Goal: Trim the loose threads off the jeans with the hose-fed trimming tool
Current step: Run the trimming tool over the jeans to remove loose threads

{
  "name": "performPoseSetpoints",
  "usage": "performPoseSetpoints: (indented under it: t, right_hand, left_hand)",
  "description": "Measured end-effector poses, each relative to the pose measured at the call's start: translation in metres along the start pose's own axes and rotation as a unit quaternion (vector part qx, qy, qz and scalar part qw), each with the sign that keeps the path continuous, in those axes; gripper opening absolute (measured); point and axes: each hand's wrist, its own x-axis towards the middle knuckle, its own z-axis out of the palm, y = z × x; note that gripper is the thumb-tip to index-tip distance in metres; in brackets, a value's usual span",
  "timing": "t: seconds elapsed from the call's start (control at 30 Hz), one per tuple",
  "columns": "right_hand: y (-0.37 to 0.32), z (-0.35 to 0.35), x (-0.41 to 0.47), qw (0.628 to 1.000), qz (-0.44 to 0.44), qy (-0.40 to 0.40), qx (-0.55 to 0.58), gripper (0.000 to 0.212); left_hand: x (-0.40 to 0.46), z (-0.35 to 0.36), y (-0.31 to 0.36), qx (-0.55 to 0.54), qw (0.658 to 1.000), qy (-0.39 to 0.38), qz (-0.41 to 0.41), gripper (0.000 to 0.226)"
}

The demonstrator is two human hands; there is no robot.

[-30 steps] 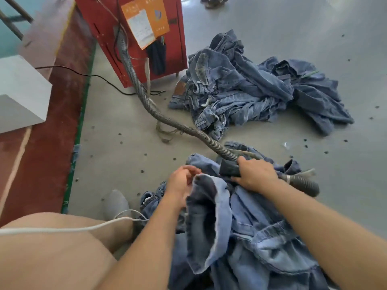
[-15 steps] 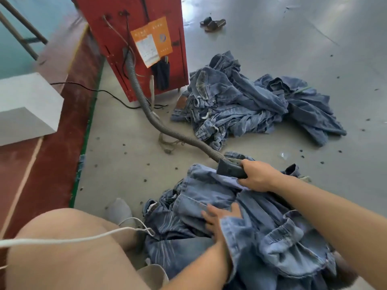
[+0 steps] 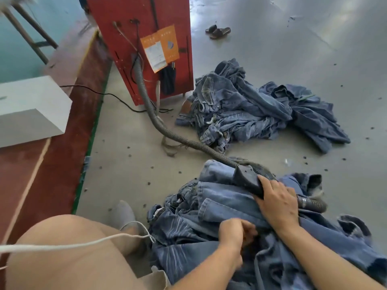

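Both hands are busy on the jeans [image 3: 226, 204] heaped right in front, from about 4 to 6 o'clock. Left hand [image 3: 236, 232] has its fingers curled into a fold of the denim, gripping it near the middle of the heap. Right hand [image 3: 278, 203] is wrapped over the rear of the trimming tool [image 3: 248, 180], a dark wedge-shaped plastic head lying flat on a lighter, faded panel of the jeans. Fabric is soft, rumpled, washed-out blue with pale whisker streaks and thick stitched seams.

At 7 o'clock there's a bare knee [image 3: 69, 248] with a white cord [image 3: 69, 244] draped across it, and a grey-socked foot [image 3: 123, 213] just beside the jeans.

From the tool, a ribbed grey hose [image 3: 167, 132] snakes across the floor toward 12 o'clock and plugs into a red metal cabinet [image 3: 125, 45] with an orange label [image 3: 160, 48] stuck on its side. A thin black cable [image 3: 109, 95] trails off at 10 o'clock.

At 1 to 2 o'clock, well apart from the working heap, sits another pile of jeans [image 3: 261, 107], darker and crumpled. Floor [image 3: 293, 49] is smooth, shiny grey, dotted with small dark specks. A dark red strip with a green edge [image 3: 58, 164] runs along 9 o'clock, carrying a white box [image 3: 31, 109]. Far off near 12, a pair of sandals [image 3: 217, 31].
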Motion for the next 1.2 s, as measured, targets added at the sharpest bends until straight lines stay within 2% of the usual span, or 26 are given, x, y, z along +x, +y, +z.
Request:
performPoseSetpoints:
  t: [0.07,0.1,0.13,0.17,0.23,0.3,0.33,0.43,0.47,0.57,0.6,0.7,0.73,0.8,0.9,1.07,1.2]
  right_hand:
    - [0.036,0.011,-0.023,0.997,0.019,0.059,0.036,0.067]
    - [0.052,0.011,-0.033,0.995,0.03,0.078,0.053,0.069]
    - [0.066,0.011,-0.04,0.992,0.043,0.088,0.074,0.07]
    - [0.076,0.011,-0.045,0.989,0.057,0.094,0.096,0.07]
    - [0.084,0.011,-0.049,0.988,0.066,0.086,0.109,0.07]
    - [0.081,0.011,-0.043,0.993,0.038,0.067,0.095,0.07]
    - [0.078,0.009,-0.038,0.994,0.026,0.051,0.09,0.069]
    - [0.074,-0.009,-0.015,0.995,-0.018,0.006,0.093,0.053]
    - [0.072,-0.02,-0.004,0.994,-0.05,-0.017,0.091,0.046]
    - [0.062,-0.059,0.041,0.988,-0.132,-0.067,0.051,0.038]
    - [0.056,-0.074,0.061,0.985,-0.147,-0.08,0.033,0.037]
    - [0.026,-0.115,0.121,0.975,-0.196,-0.101,-0.031,0.038]
    - [0.014,-0.126,0.137,0.972,-0.207,-0.101,-0.046,0.039]
    - [-0.008,-0.14,0.158,0.971,-0.209,-0.105,-0.053,0.041]
    - [-0.015,-0.146,0.153,0.97,-0.2,-0.131,-0.04,0.045]
    - [0.02,-0.131,0.101,0.972,-0.173,-0.149,0.055,0.041]
    - [0.028,-0.128,0.092,0.973,-0.141,-0.135,0.126,0.033]
  left_hand:
    - [0.022,-0.019,-0.008,-0.013,0.987,0.161,0.015,0.017]
    - [0.028,-0.025,-0.006,-0.039,0.98,0.195,0.004,0.02]
    - [0.034,-0.031,-0.002,-0.104,0.976,0.193,-0.013,0.031]
    - [0.038,-0.036,0.004,-0.167,0.973,0.156,-0.023,0.039]
    - [0.049,-0.038,0.019,-0.224,0.971,0.088,-0.005,0.047]
    - [0.059,-0.034,0.034,-0.17,0.983,0.058,0.026,0.047]
    - [0.064,-0.033,0.038,-0.127,0.989,0.066,0.032,0.042]
    - [0.068,-0.035,0.052,-0.119,0.992,0.035,0.017,0.009]
    - [0.067,-0.037,0.056,-0.139,0.99,0.019,0.02,0.009]
    - [0.062,-0.039,0.065,-0.207,0.976,-0.037,0.049,0.031]
    - [0.056,-0.038,0.069,-0.227,0.97,-0.052,0.062,0.032]
    - [0.04,-0.038,0.079,-0.265,0.958,-0.08,0.068,0.007]
    - [0.035,-0.038,0.083,-0.267,0.956,-0.095,0.07,0.006]
    - [0.027,-0.038,0.089,-0.247,0.958,-0.118,0.083,0.023]
    - [0.021,-0.037,0.092,-0.193,0.966,-0.127,0.118,0.04]
    - [0.029,-0.037,0.091,-0.124,0.973,-0.109,0.161,0.031]
    - [0.033,-0.034,0.09,-0.134,0.974,-0.065,0.172,0.045]
